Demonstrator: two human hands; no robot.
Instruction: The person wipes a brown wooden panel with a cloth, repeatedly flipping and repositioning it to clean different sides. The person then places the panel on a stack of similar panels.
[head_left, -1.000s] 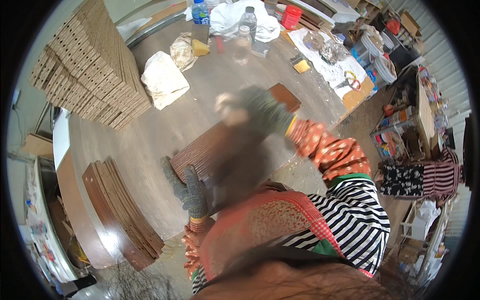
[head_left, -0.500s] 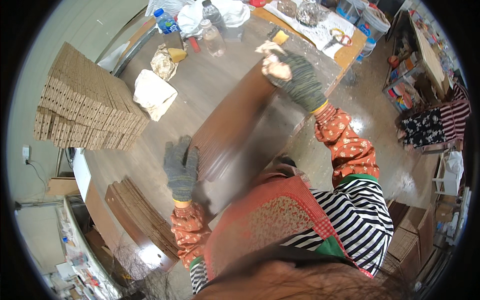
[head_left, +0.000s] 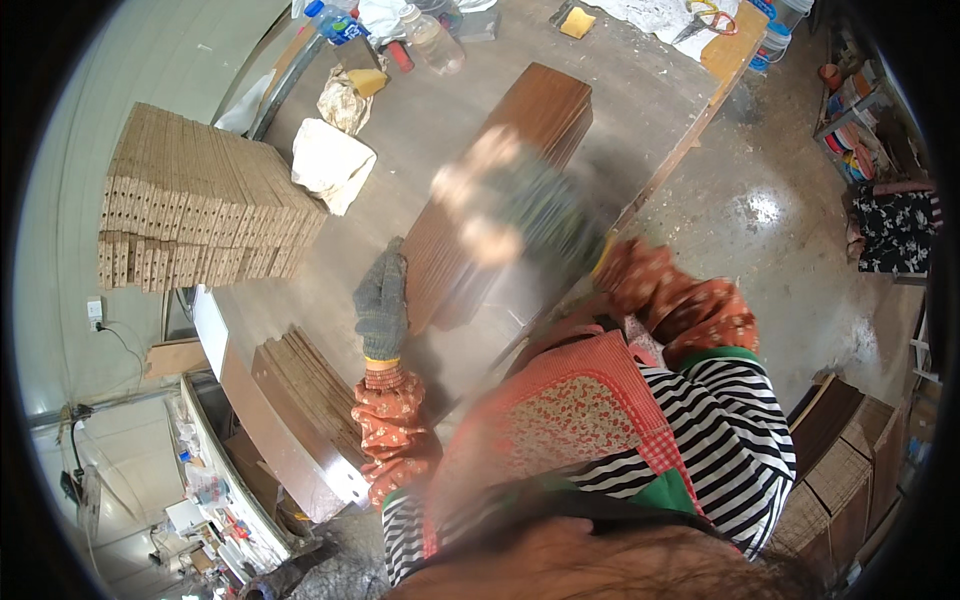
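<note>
**Brown Panel Stack: Handling Inspection**

Nearest, at the lower left, sits a pile of loose boards [head_left: 300,390]. Beside it, the left hand [head_left: 380,305] stands at the left edge of the panel stack [head_left: 535,110]; its grip is slack — fingers straight and together, wrapped around nothing visible. The right hand [head_left: 540,215] is over the stack, heavily blurred. I cannot tell the state of that grip; a pale patch at its front may be fingertips or cloth. Both hands wear dark gloves.

The panel stack lies at a slant on the desk [head_left: 640,130], its far end toward the right. The top face is brown and wood-grained; several layers show along the right side. Assessment: stiff boards, manageable singly, heavy together. The smooth face would probably slide under a glove, and layers could shift (corners look likeliest to chip). Best hold: one board at a time, by its opposite long edges — the whole stack only with both palms beneath.

Farther off: a tall chipboard pile [head_left: 210,185], a white cloth [head_left: 333,165] and a clear bottle [head_left: 432,42].
</note>
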